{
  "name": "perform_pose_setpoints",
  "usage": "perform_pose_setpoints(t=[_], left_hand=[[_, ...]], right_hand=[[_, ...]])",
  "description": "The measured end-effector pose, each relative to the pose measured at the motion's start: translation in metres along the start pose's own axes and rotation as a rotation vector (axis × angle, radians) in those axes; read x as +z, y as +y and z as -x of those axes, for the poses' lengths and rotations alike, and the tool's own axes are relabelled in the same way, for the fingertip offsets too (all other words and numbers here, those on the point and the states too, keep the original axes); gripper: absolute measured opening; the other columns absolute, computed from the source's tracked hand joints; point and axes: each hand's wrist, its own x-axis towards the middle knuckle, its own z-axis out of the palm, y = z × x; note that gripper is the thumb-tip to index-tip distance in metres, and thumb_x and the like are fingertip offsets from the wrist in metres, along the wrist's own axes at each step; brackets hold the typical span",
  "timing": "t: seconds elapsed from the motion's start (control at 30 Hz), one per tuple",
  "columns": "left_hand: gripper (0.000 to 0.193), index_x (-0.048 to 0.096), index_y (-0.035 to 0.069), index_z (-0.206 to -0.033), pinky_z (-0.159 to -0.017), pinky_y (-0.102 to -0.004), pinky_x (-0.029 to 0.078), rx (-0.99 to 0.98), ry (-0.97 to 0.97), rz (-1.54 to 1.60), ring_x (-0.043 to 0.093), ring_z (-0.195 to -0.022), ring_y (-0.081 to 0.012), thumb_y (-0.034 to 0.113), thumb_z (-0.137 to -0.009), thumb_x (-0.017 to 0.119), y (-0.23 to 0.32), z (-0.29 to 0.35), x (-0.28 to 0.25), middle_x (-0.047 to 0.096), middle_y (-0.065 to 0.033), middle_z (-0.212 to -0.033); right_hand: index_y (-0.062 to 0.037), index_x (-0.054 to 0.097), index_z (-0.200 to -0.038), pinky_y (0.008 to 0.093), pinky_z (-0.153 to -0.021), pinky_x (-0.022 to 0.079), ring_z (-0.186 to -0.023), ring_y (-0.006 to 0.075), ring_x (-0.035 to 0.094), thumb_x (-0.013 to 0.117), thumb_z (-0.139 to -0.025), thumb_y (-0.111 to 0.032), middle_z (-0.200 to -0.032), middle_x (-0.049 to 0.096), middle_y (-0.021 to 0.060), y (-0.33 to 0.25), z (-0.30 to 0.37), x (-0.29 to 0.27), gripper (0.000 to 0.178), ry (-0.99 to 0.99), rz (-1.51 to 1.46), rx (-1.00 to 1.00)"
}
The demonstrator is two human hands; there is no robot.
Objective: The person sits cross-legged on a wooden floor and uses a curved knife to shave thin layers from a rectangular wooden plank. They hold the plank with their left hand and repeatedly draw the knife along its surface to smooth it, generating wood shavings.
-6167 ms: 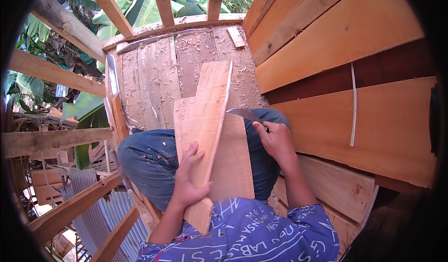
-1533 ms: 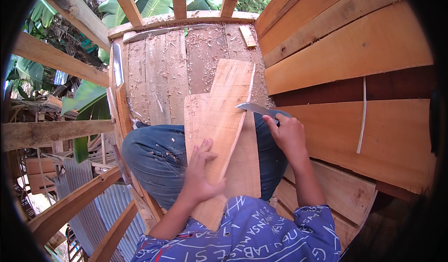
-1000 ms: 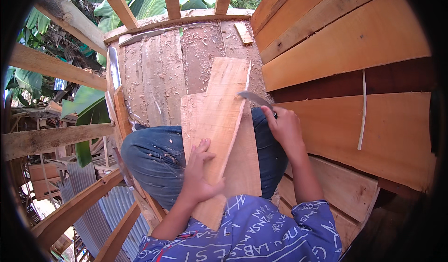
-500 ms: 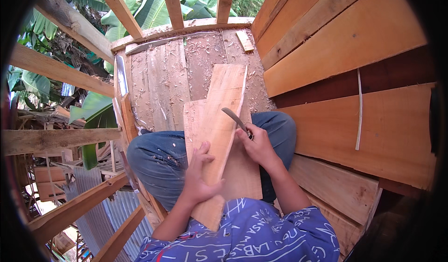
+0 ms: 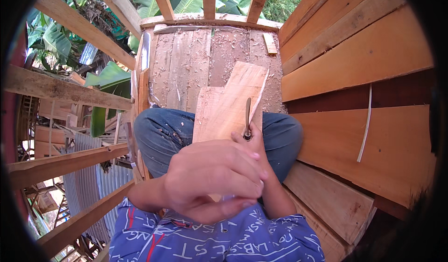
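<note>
My left hand (image 5: 214,175) is raised close to the view, away from the boards. Its fingers curl inward, and nothing shows in them. In my right hand (image 5: 255,145) is a curved-bladed knife (image 5: 248,115), its blade pointing away from me beside the right edge of a narrow plank (image 5: 242,84). This plank lies slanted over a wider board (image 5: 204,105) on my lap. The plank's near part is hidden behind my left hand. A rough, pale strip runs along the plank's right edge.
Wood shavings (image 5: 228,45) litter the plank floor (image 5: 175,70). A small wood block (image 5: 269,43) lies at the far right. Open wooden rails (image 5: 70,164) border the left side; a board wall (image 5: 359,126) rises on the right, with a thin pale strip (image 5: 365,126) against it.
My left hand has let go of the narrow plank and come up toward the view. The knife has swung more upright in my right hand. The view has shifted left.
</note>
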Motion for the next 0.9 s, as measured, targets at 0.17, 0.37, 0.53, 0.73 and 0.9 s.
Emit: perform_pose_setpoints(t=[0.17, 0.37, 0.53, 0.73, 0.9], left_hand=[[0.006, 0.064, 0.003, -0.082, -0.084, -0.0443, 0.052, 0.495, -0.270, -0.016, 0.067, -0.077, -0.0272, 0.008, -0.085, 0.063, 0.010, -0.033, 0.051, 0.066, -0.0123, -0.080], [0.008, 0.063, 0.007, -0.078, -0.078, -0.0412, 0.049, 0.634, -0.401, 0.043, 0.060, -0.068, -0.0246, 0.013, -0.081, 0.067, -0.005, -0.020, 0.141, 0.060, -0.0074, -0.074], [0.010, 0.063, 0.009, -0.077, -0.079, -0.0399, 0.046, 0.449, -0.383, -0.079, 0.057, -0.068, -0.0234, 0.017, -0.078, 0.069, -0.013, -0.004, 0.125, 0.057, -0.0042, -0.074], [0.056, 0.060, 0.006, -0.118, -0.102, -0.0432, 0.041, -0.331, -0.058, -0.464, 0.057, -0.114, -0.0328, 0.021, -0.069, 0.083, -0.061, 0.057, 0.015, 0.059, -0.0152, -0.118], [0.093, 0.041, 0.004, -0.138, -0.115, -0.0481, 0.027, -0.668, -0.010, -0.507, 0.036, -0.138, -0.0407, 0.039, -0.065, 0.086, -0.089, 0.111, 0.019, 0.037, -0.0230, -0.146]], right_hand=[[0.0067, 0.057, -0.117, 0.0292, -0.084, 0.050, -0.094, 0.0133, 0.063, 0.066, -0.090, -0.010, -0.102, 0.068, 0.0127, 0.003, 0.006, -0.001, 0.033, -0.001, 0.010, -0.077], [0.0070, 0.057, -0.114, 0.0296, -0.080, 0.051, -0.089, 0.0146, 0.064, 0.064, -0.091, -0.011, -0.099, 0.068, 0.0114, 0.010, 0.013, 0.001, 0.030, 0.007, -0.006, -0.055], [0.0072, 0.056, -0.118, 0.0289, -0.081, 0.050, -0.090, 0.0150, 0.064, 0.065, -0.091, -0.010, -0.100, 0.067, 0.0117, 0.010, 0.013, 0.001, 0.033, 0.026, 0.010, -0.097], [0.0030, 0.053, -0.123, 0.0295, -0.085, 0.052, -0.099, 0.0162, 0.065, 0.063, -0.091, -0.009, -0.108, 0.067, 0.0130, -0.005, 0.011, -0.003, 0.035, -0.085, 0.062, -0.037], [0.0052, 0.053, -0.124, 0.0318, -0.088, 0.051, -0.103, 0.0184, 0.064, 0.066, -0.091, -0.012, -0.111, 0.067, 0.0156, 0.003, 0.004, -0.001, 0.040, -0.059, -0.019, -0.063]])
